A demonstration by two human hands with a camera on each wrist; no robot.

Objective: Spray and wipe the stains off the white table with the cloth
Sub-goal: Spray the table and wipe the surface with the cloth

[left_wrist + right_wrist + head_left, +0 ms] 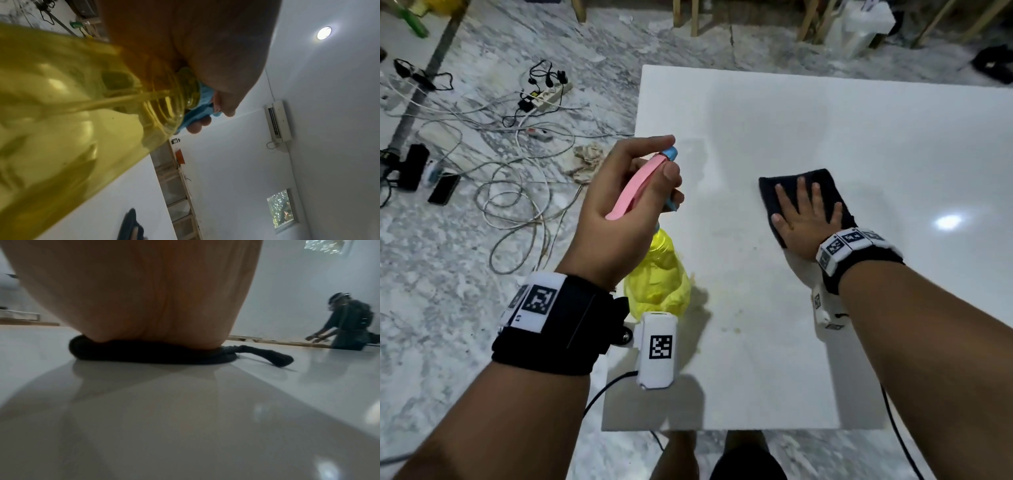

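Observation:
My left hand (633,192) grips a yellow spray bottle (659,277) by its pink and blue trigger head (640,185), held above the left part of the white table (859,137). In the left wrist view the yellow bottle (68,120) fills the frame, with my fingers (202,123) curled round its blue collar. My right hand (808,222) lies flat with spread fingers on a dark cloth (777,192) on the table. The right wrist view shows the palm (148,293) pressing the dark cloth (156,353) onto the glossy top. Faint yellowish stains (736,329) mark the table near the bottle.
Left of the table, the marble floor holds tangled cables (517,164), a power strip (548,96), a crumpled rag (585,161) and a phone (444,189). Wooden frames (688,17) stand beyond the table. Another person (347,326) bends over at the far right.

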